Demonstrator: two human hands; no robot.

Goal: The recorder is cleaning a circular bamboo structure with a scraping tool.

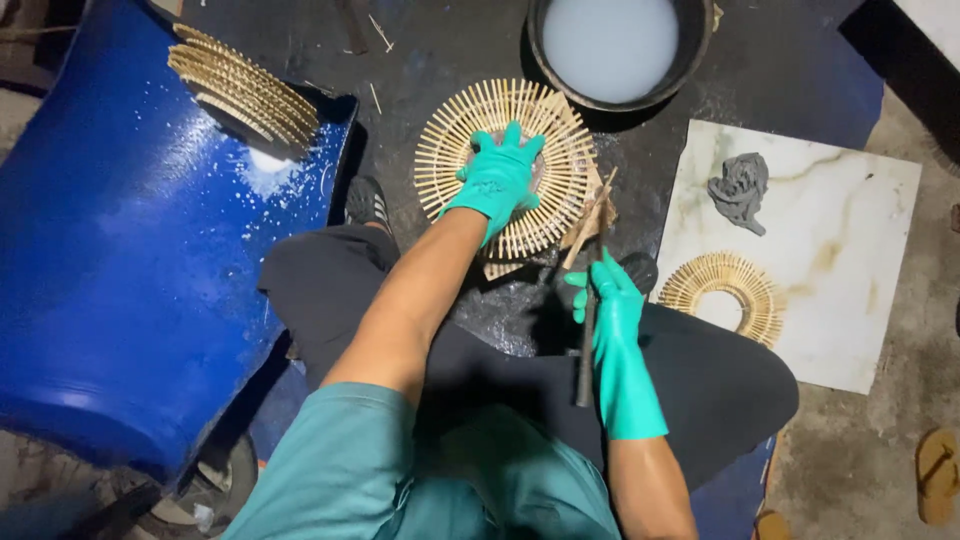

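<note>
Green gloves (500, 178); tan stick ring (505, 165); blue drum (120, 260); white-veined marble tile (850, 250).

Floor (450, 40) under me: dark, wet. On it: stick ring (505, 170) ahead, basin (615, 45) of milky liquid far, marble tile (850, 290) right, blue drum (120, 260) left, sandal (937, 475) near right.

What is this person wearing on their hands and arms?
Both hands are covered by matching teal-green rubber gloves. The left hand has a glove ending near the wrist; the one on the right hand runs longer, partway up the forearm. Above the gloves the forearms are bare. A teal short sleeve covers the left upper arm.
</note>
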